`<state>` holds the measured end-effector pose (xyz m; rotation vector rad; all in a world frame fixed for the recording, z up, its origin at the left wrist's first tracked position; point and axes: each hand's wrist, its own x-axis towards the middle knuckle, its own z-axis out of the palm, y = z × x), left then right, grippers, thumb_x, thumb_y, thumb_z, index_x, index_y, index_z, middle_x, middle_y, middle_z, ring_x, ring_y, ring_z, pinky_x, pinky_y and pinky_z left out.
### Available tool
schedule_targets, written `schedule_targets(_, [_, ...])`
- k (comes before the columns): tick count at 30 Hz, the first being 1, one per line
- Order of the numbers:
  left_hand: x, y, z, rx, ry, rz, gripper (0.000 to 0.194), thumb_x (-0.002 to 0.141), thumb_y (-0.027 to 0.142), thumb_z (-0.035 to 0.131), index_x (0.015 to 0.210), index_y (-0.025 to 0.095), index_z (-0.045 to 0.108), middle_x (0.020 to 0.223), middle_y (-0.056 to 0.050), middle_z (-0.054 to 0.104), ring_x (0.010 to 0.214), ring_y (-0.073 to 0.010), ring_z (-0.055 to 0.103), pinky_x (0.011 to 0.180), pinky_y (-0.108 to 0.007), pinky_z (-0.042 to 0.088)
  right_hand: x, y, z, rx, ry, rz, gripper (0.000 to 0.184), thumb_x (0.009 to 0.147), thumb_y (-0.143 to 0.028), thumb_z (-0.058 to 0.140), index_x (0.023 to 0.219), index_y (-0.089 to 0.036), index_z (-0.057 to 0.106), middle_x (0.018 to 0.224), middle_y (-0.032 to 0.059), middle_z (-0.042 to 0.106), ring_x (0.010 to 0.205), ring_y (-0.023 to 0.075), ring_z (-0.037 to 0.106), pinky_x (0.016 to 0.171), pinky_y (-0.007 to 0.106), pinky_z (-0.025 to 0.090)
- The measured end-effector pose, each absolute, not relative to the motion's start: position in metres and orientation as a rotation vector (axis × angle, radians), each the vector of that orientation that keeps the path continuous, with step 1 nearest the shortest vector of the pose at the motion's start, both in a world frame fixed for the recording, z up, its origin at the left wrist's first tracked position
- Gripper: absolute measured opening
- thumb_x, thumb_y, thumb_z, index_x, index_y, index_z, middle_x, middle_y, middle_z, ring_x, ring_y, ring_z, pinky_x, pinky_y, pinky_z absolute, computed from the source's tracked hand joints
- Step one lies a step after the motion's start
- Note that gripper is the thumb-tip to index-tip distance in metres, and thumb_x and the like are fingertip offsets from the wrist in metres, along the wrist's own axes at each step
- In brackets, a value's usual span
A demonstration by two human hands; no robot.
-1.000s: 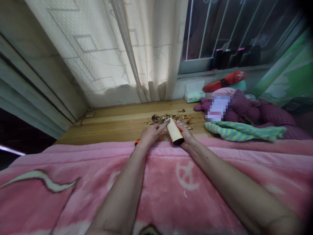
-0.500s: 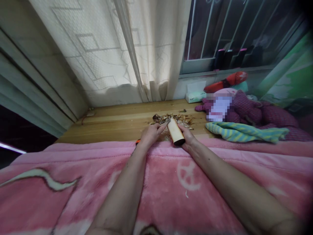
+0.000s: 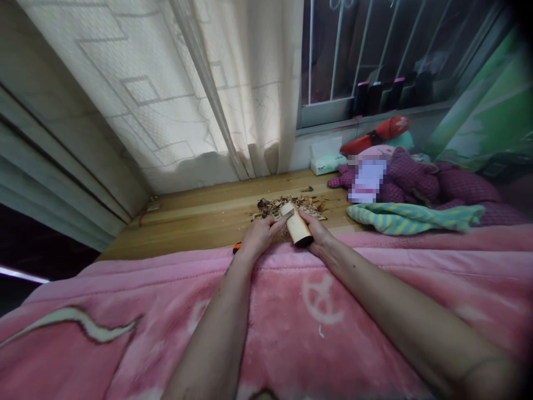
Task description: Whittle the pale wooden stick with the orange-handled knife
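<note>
My left hand (image 3: 259, 236) is closed around a knife, whose grey blade (image 3: 290, 213) lies against the upper part of a pale wooden cylinder (image 3: 297, 226). An orange and black handle end (image 3: 237, 248) sticks out behind that hand. My right hand (image 3: 318, 230) grips the cylinder from its right side. The cylinder is tilted, its dark round end facing me and its right edge brownish. Just beyond both hands lies a pile of brown and pale shavings (image 3: 266, 209) on the wooden surface (image 3: 200, 214).
A pink plush blanket (image 3: 275, 311) covers the near side, beneath my forearms. On the right lie a striped cloth (image 3: 412, 218), a purple checked stuffed toy (image 3: 416, 175) and a blurred phone-like rectangle (image 3: 367, 180). Behind them stands a tissue box (image 3: 328, 161). Curtains (image 3: 200, 111) hang at the back.
The blade has moved from the cylinder's far end a little nearer to me and now crosses its pale face. My view has shifted and tilted slightly. Both hands keep their hold.
</note>
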<state>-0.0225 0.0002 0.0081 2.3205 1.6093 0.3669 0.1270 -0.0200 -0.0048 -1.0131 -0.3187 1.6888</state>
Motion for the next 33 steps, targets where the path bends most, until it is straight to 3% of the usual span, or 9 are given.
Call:
schedule_targets(19, [-0.031, 0.017, 0.002, 2.248, 1.891, 0.358, 0.070, 0.075, 0.071, 0.014, 0.079, 0.019, 0.061, 0.073, -0.009, 0.062, 0.065, -0.0193, 0.055, 0.054, -0.025, 0.031, 0.126, -0.022, -0.007, -1.019, -0.389, 1.737, 0.027, 0.084, -0.035, 0.039, 0.079, -0.014, 0.054, 0.048, 0.0014, 0.055, 0.040, 0.0147, 0.050, 0.038, 0.027, 0.041])
schedule_targets(27, [-0.025, 0.005, 0.000, 2.342, 1.540, 0.438, 0.059, 0.076, 0.066, 0.026, 0.070, 0.018, 0.060, 0.057, 0.001, 0.048, 0.054, -0.0104, 0.042, 0.050, -0.021, 0.025, 0.129, -0.018, -0.008, -0.951, -0.294, 1.702, 0.028, 0.086, -0.034, 0.037, 0.076, -0.014, 0.053, 0.047, 0.0004, 0.054, 0.039, 0.0126, 0.050, 0.039, 0.024, 0.042])
schedule_targets(33, [-0.020, -0.002, 0.000, 2.384, 1.414, 0.438, 0.056, 0.078, 0.063, 0.028, 0.066, 0.018, 0.059, 0.057, 0.002, 0.046, 0.054, -0.0095, 0.038, 0.050, -0.021, 0.025, 0.132, -0.016, -0.010, -0.897, -0.272, 1.706, 0.027, 0.085, -0.034, 0.038, 0.077, -0.014, 0.054, 0.048, 0.0004, 0.054, 0.041, 0.0133, 0.050, 0.040, 0.026, 0.043])
